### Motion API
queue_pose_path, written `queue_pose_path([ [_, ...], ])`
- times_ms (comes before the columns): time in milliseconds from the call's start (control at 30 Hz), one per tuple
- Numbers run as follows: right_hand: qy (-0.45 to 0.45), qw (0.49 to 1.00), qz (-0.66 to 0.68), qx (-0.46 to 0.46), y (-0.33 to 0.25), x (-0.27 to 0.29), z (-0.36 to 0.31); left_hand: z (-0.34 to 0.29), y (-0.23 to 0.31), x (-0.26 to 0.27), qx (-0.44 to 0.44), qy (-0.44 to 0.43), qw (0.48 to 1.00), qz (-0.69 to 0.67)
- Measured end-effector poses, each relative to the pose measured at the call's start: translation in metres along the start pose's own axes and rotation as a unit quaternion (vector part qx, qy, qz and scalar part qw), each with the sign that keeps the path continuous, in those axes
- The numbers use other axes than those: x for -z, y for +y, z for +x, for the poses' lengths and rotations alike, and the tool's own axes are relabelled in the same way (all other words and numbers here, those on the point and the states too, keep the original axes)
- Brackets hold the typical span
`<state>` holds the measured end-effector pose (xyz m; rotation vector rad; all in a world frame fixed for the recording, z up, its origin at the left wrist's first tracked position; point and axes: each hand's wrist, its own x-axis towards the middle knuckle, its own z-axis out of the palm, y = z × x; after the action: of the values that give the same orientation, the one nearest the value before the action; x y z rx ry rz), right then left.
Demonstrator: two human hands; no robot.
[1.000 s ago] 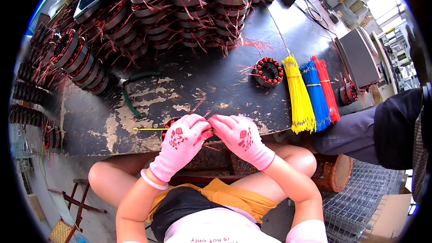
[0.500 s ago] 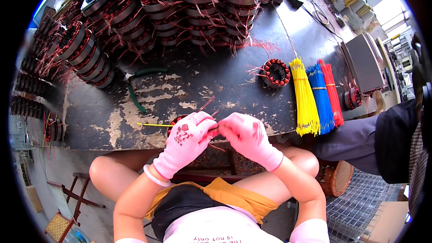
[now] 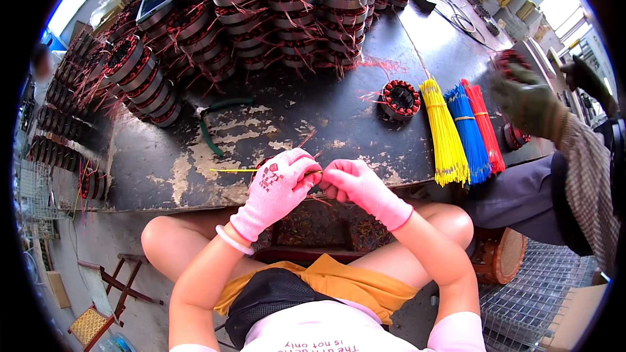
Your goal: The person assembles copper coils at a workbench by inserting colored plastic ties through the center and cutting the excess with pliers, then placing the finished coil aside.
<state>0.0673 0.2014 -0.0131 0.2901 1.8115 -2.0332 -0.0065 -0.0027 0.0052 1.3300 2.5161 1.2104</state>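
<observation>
My left hand (image 3: 277,181), in a pink-and-white glove, is closed at the table's near edge, pinching thin wire leads (image 3: 313,172). Mostly hidden under it is a motor stator (image 3: 262,163) with red windings; red leads stick out around the fingers. A yellow wire (image 3: 228,170) runs out to the left from beneath this hand. Close by on the right, my right hand (image 3: 355,184), gloved alike, has its fingers curled in a pinch at the lead ends; what lies between its fingertips is too small to make out.
Stacked stators (image 3: 287,19) crowd the table's back and left. Green-handled pliers (image 3: 207,132) lie left of centre. A single stator (image 3: 400,100) stands beside yellow (image 3: 445,133), blue (image 3: 467,132) and red wire bundles (image 3: 484,127). At right, a co-worker's dark-gloved hand (image 3: 531,101) holds a stator (image 3: 512,62).
The co-worker's gloved hands have come into view at the right, one with a stator. My hands stay close together, with a slightly wider gap between the fingertips. The whole view has shifted a little.
</observation>
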Motion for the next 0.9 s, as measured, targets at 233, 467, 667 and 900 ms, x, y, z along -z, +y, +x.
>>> queue_pose_path([
  [233,0.141,0.798,-0.499,0.308,-0.02,-0.007,-0.019,-0.001,-0.003,-0.001,0.003,0.009,1.0,-0.002],
  [467,-0.015,0.997,0.029,-0.067,-0.022,0.007,0.004,0.002,-0.002,0.0,-0.026,-0.004,1.0,-0.012],
  [667,0.253,0.733,-0.536,0.333,-0.015,-0.01,-0.027,-0.001,0.001,0.001,-0.003,0.007,1.0,-0.014],
  [900,-0.012,0.995,0.078,-0.064,-0.013,0.001,-0.011,0.001,-0.003,0.0,-0.019,0.005,1.0,0.001],
])
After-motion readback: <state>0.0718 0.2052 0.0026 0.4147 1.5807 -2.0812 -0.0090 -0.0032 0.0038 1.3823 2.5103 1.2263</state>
